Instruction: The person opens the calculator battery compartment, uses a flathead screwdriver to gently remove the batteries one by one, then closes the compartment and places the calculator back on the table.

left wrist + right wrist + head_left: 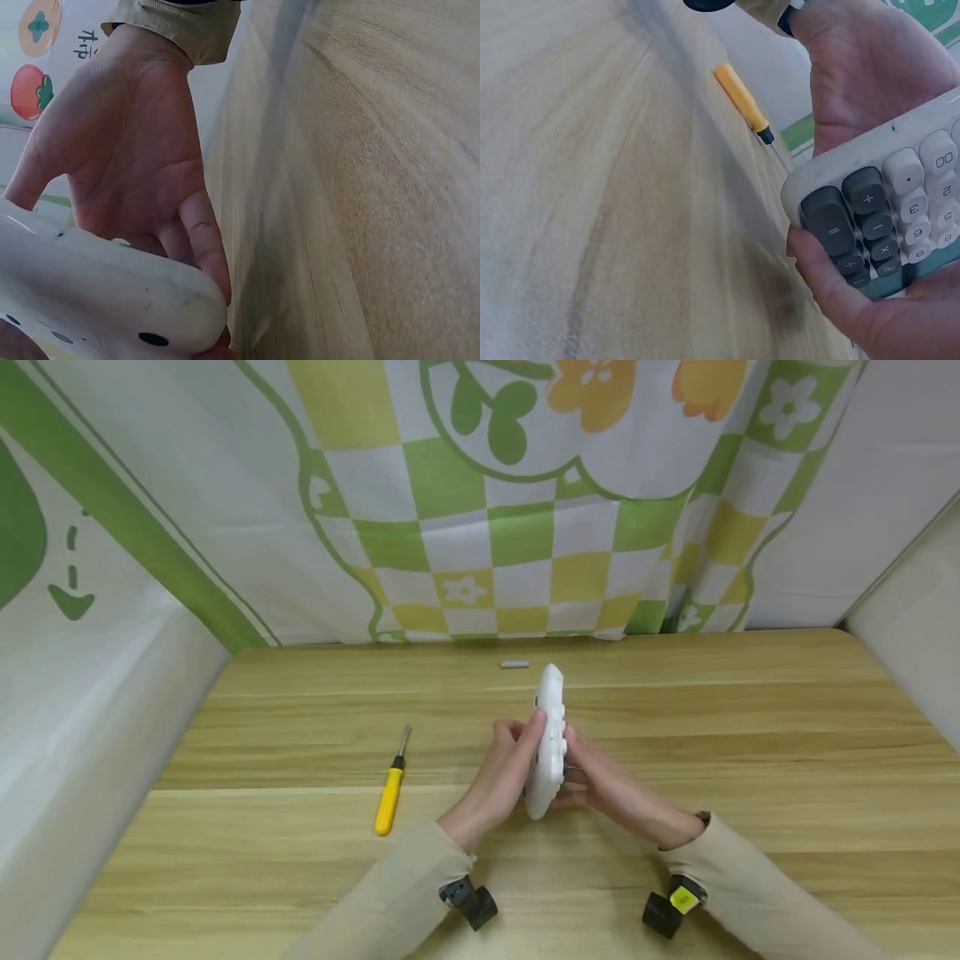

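Note:
A white calculator (pixel 552 727) is held on edge between the two hands, its keys facing right. My left hand (pixel 501 772) grips it from the left, with the thumb against the back near the upper edge. From the other side my right hand (pixel 611 789) holds it, fingers against the key face. The right wrist view shows the calculator's (pixel 881 172) white number keys and dark operator keys, with a finger over the corner by the equals key. Its white back (pixel 112 289) with dark round feet fills the lower left wrist view.
On the wooden table (pixel 750 752) a yellow-handled screwdriver (pixel 390 793) lies left of the hands, tip pointing away. A small grey bar (pixel 514 665) rests near the back edge. Behind the table hangs a green and yellow checked cloth (pixel 517 552).

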The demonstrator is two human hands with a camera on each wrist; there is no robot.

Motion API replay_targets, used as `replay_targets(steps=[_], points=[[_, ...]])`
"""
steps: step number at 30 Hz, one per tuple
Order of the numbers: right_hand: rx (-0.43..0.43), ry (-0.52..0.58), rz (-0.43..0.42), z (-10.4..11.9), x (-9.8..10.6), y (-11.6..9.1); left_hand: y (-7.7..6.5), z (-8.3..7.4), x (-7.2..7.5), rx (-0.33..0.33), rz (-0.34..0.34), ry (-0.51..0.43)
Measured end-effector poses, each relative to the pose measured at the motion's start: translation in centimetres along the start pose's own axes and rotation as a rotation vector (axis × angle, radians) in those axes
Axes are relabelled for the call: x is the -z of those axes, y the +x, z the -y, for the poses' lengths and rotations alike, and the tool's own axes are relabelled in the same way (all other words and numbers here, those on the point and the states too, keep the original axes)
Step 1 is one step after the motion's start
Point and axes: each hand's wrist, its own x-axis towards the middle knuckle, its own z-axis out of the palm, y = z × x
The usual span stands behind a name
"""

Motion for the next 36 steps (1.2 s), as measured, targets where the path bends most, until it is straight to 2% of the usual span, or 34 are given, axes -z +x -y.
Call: replay_targets(steps=[10, 14, 19, 25, 31, 36], points=[[0.058, -0.024, -0.02, -0.4, -0.1, 0.3, -0.5, -0.2, 1.1, 0.014, 0.104, 0.022], [0.012, -0.015, -0.091, -0.3, -0.2, 0.4, -0.5, -0.2, 1.3, -0.019, 0.108, 0.025], [-0.083, -0.055, -0.244, -0.1, -0.5, 0.2, -0.5, -0.2, 1.7, -0.091, 0.114, 0.031], [-0.129, -0.116, -0.352, 0.2, -0.7, 0.0, -0.5, 0.3, 2.2, -0.156, 0.062, 0.026], [-0.13, -0.145, -0.374, 0.4, -0.9, -0.2, -0.5, 1.0, 2.5, -0.204, 0.01, 0.028], [-0.114, -0.236, -0.375, 0.5, -0.8, -0.3, -0.6, 1.3, 2.9, -0.229, -0.041, 0.004]])
